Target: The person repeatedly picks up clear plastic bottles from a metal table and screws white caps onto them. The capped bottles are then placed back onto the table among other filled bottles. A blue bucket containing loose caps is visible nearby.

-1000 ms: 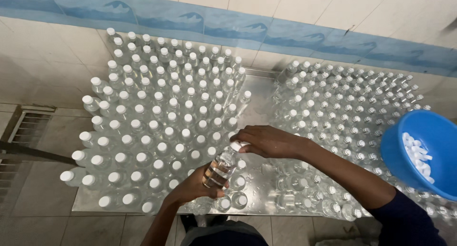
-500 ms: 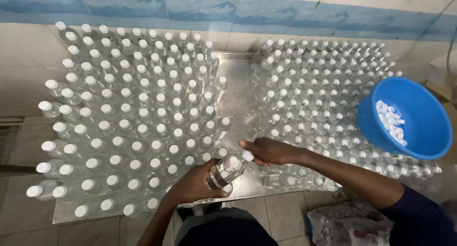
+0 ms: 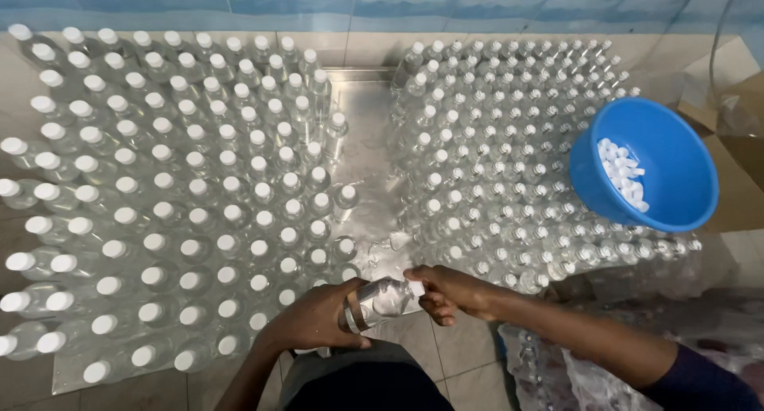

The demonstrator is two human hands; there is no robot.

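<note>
Clear plastic fills almost the whole head view: small bottles stand packed cap-up on a metal tray [image 3: 362, 101], whose bare strip runs down the middle of the frame.

At lower centre the left hand [image 3: 318, 319] is wrapped around the body of one clear bottle [image 3: 380, 301], held tilted nearly on its side with its neck pointing right. The right hand [image 3: 454, 292] is closed narrowly at that neck, fingertips pinched on a white cap [image 3: 415, 288]. The bottle hangs just below the tray's near edge, above the person's lap.

Judging by its look, the bottle is light and thin-walled; it appears filled with clear liquid, so it would flex under a hard squeeze and could be slick if wet. The body is the sound place to grip, as the left hand does, leaving the neck free for the cap. The cap is small and stiff, best taken between fingertips.

Counts: one bottle in hand. The capped bottles [image 3: 159, 188] on the left half of the frame stand in well over a hundred; the bottles at right [image 3: 493, 140] are likewise too many and too small to count exactly. One blue bowl [image 3: 676, 152] sits tilted on the right group at the frame's right side, holding a heap of loose white caps [image 3: 622, 172], perhaps two dozen showing.
</note>
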